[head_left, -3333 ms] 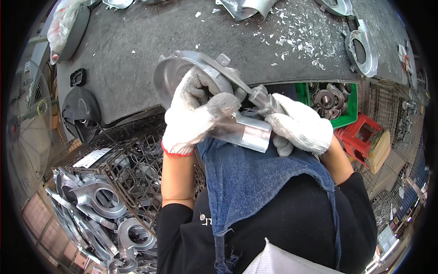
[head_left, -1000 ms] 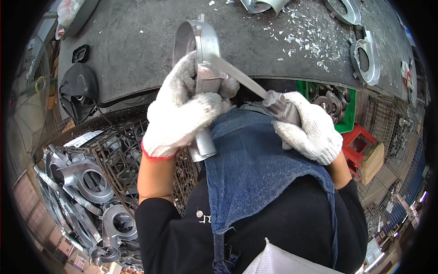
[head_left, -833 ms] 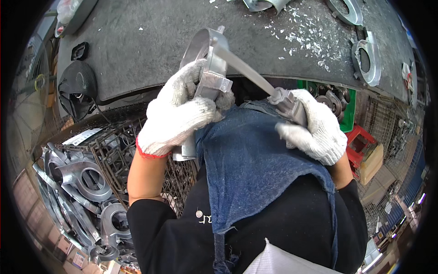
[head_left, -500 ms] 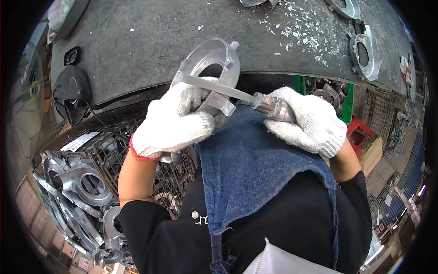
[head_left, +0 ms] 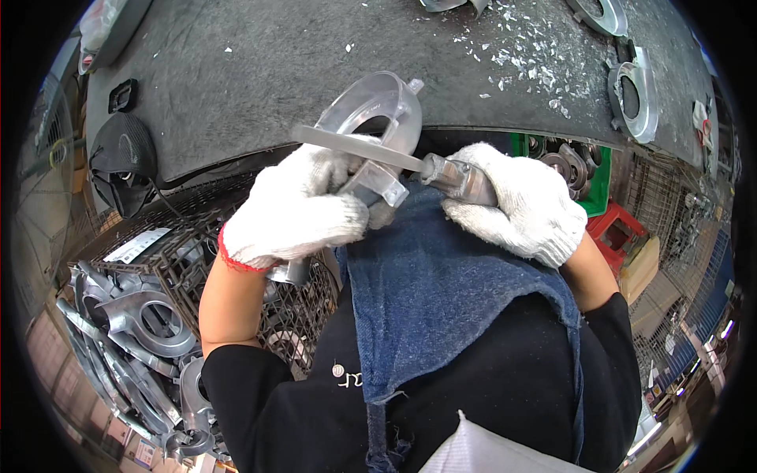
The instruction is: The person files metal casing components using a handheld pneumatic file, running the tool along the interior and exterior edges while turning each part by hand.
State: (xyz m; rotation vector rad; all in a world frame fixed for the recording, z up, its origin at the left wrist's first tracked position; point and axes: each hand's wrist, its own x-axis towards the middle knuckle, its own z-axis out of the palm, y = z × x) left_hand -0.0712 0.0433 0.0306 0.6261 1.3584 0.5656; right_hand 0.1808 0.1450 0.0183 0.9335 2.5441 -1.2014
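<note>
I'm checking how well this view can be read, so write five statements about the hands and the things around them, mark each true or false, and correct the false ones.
1. The white-gloved left hand holds a ring-shaped silvery metal casting. True.
2. The right hand is bare. False: it wears a white knitted glove.
3. The right hand grips a long flat-bladed grey hand tool by its shiny handle. True.
4. Pale thin flakes lie scattered on the dark grey worktop. True.
5. The open green plastic crate is empty. False: it holds rounded metal parts.
</note>
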